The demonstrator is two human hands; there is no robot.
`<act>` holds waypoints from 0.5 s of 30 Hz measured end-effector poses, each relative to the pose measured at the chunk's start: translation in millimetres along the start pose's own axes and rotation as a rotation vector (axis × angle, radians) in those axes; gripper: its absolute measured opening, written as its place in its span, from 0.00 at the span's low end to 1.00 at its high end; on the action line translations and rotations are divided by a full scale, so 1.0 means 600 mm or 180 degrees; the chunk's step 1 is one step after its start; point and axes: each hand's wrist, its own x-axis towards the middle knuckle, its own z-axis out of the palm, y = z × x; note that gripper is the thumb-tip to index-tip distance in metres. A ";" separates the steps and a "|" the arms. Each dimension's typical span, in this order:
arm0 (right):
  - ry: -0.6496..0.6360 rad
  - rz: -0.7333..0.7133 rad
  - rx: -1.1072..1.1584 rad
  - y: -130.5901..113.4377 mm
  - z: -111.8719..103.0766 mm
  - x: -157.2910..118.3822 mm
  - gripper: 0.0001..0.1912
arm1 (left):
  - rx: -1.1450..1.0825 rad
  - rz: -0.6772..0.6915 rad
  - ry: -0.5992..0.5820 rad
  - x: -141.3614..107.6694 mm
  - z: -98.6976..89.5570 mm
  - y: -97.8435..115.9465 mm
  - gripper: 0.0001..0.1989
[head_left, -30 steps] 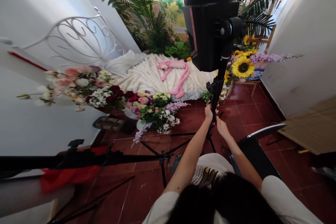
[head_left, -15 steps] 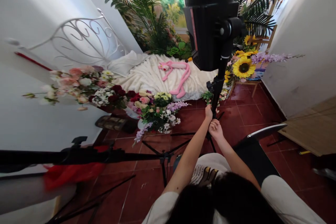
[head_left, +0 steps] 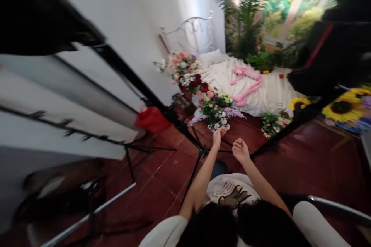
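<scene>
My left hand (head_left: 219,137) is held out over the floor, its fingers stretched forward and apart from the thumb, holding nothing I can see. It appears just in front of a flower arrangement (head_left: 218,106) of white, purple and pink blooms. Beside it, my right hand (head_left: 240,149) has its fingers loosely curled in, with nothing visible in them. To its right stands a black studio light (head_left: 324,56) on a slanting black pole (head_left: 292,123); neither hand grips it. Another black light stand (head_left: 139,90) slopes down on the left, its legs near my left forearm.
A pink plush toy (head_left: 247,81) lies on a bed with a cream blanket (head_left: 214,79). Sunflowers (head_left: 342,107) stand at the right. Red cloth (head_left: 153,119) hangs by the left stand. Stand legs spread over the red tiled floor (head_left: 165,177). A chair's metal rail (head_left: 339,206) is at lower right.
Both hands have let go of the studio light's pole and moved apart. The view has turned left, so the light now sits at the right edge and more of the left stand shows.
</scene>
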 end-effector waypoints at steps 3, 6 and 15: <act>-0.0379 0.0522 -0.0570 0.041 0.050 0.043 0.12 | -0.0162 0.0206 0.0657 0.003 -0.105 0.036 0.18; -0.0971 0.1292 -0.1524 0.080 0.111 0.094 0.13 | -0.0182 0.0475 0.1138 -0.008 -0.183 0.071 0.17; -0.2249 0.0733 -0.4234 0.106 0.344 0.305 0.15 | 0.0305 0.1498 0.2278 -0.038 -0.255 0.135 0.21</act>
